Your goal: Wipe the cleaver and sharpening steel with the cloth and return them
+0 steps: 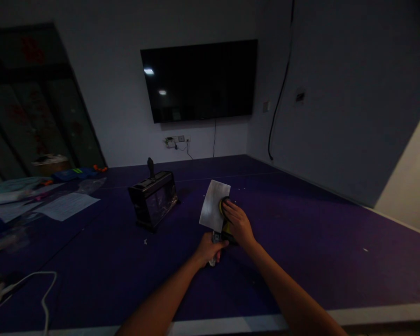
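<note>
Over a dark purple table (301, 242), both my hands are busy with a white sheet (213, 203) and a small black and yellow object (226, 227). My left hand (207, 249) is closed around the lower end of the sheet, where something small and pale sticks out below the fingers. My right hand (237, 223) lies curled over the black and yellow object, pressing against the sheet's right edge. The room is dim, so the object's shape is hard to make out.
A black box-like device (154, 199) with a glass front stands left of my hands. Papers (67, 205) and clutter lie at the far left. A white cable (38, 284) runs near the front left. A dark screen (200, 80) hangs on the wall.
</note>
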A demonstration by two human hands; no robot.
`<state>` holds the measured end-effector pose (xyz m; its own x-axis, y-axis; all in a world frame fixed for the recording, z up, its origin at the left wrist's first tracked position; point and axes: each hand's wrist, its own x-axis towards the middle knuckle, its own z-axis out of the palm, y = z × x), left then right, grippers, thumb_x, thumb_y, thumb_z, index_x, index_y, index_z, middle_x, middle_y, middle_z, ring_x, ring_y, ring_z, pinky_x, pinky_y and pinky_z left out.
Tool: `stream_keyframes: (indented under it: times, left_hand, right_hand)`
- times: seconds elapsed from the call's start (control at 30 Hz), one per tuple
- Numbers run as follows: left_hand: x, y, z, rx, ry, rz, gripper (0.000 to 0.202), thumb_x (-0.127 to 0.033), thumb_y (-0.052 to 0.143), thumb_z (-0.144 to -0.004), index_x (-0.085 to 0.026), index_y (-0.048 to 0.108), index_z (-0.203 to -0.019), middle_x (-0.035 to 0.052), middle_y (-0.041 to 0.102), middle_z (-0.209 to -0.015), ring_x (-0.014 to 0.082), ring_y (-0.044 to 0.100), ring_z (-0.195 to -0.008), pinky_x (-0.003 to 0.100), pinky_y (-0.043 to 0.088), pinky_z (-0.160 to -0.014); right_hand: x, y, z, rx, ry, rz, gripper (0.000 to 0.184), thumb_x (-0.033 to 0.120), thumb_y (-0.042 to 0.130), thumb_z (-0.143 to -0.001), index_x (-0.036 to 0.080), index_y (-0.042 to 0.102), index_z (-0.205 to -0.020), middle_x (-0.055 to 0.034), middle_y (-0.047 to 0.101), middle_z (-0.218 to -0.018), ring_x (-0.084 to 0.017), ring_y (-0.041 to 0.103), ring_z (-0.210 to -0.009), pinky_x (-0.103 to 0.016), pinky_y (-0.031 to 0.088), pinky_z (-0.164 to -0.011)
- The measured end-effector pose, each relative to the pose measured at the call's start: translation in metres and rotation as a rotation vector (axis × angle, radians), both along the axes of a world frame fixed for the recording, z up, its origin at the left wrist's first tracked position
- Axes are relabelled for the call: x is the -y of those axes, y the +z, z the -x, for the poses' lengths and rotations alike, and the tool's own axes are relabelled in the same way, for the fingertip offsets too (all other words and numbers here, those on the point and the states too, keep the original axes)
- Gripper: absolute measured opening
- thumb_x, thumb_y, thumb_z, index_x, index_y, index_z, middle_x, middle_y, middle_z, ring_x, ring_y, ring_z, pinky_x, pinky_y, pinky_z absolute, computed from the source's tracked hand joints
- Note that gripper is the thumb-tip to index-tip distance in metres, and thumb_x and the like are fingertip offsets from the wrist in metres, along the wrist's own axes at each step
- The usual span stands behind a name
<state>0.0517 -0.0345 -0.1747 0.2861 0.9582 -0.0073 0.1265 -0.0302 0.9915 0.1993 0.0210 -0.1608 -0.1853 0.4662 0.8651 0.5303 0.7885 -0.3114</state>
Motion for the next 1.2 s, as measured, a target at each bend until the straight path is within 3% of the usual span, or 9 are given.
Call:
stream_keyframes:
  times: [0.23, 0.47, 0.63, 0.9, 1.2]
  left_hand:
    - [-0.001, 0.0, 0.0, 0.059, -0.008, -0.006, 0.045, -0.055, 0.063, -0.062, -0.017, 0.045, -0.047, -0.0025, 0.042, -0.032, 0.0077, 0.037, -0.028, 0.02, 0.026, -0.034]
    - [-0.007, -0.003, 0.005, 0.05, 0.065, -0.018, 0.038, -0.038, 0.056, -0.064, -0.016, 0.044, -0.036, 0.0004, 0.042, -0.032, 0.0075, 0.04, -0.03, 0.02, 0.029, -0.038]
    - [-0.01, -0.007, 0.006, 0.065, 0.02, -0.01, 0.038, -0.042, 0.057, -0.064, -0.017, 0.044, -0.039, -0.001, 0.041, -0.032, 0.0083, 0.04, -0.03, 0.021, 0.028, -0.037]
    - [-0.01, -0.005, 0.007, 0.018, -0.037, 0.005, 0.052, -0.061, 0.058, -0.063, -0.016, 0.043, -0.041, -0.0014, 0.041, -0.032, 0.007, 0.038, -0.031, 0.021, 0.028, -0.039]
    - [-0.006, 0.0, 0.004, -0.087, -0.115, 0.045, 0.041, -0.051, 0.065, -0.062, -0.017, 0.045, -0.052, -0.0049, 0.043, -0.034, 0.007, 0.038, -0.029, 0.019, 0.028, -0.036]
  right_hand:
    - [0.013, -0.005, 0.01, 0.132, 0.039, 0.046, 0.046, 0.004, 0.042, -0.065, 0.026, 0.071, -0.094, -0.0024, 0.068, -0.105, -0.022, 0.059, -0.105, -0.042, 0.045, -0.095]
    - [0.02, -0.011, 0.031, 0.288, 0.14, 0.003, 0.048, 0.005, 0.041, -0.063, 0.021, 0.071, -0.097, -0.0052, 0.07, -0.1, -0.02, 0.063, -0.096, -0.036, 0.049, -0.089]
    - [0.016, -0.01, 0.028, 0.3, 0.093, -0.131, 0.048, 0.003, 0.04, -0.06, 0.018, 0.071, -0.094, -0.0065, 0.071, -0.094, -0.019, 0.064, -0.089, -0.033, 0.052, -0.081]
    - [0.015, -0.001, 0.019, 0.266, 0.021, -0.196, 0.053, -0.001, 0.038, -0.057, 0.018, 0.07, -0.094, -0.0059, 0.071, -0.095, -0.018, 0.064, -0.09, -0.033, 0.052, -0.081]
    - [0.006, 0.001, -0.001, 0.125, -0.13, -0.197, 0.057, -0.002, 0.037, -0.061, 0.021, 0.067, -0.103, -0.0037, 0.068, -0.104, -0.019, 0.06, -0.1, -0.037, 0.05, -0.089]
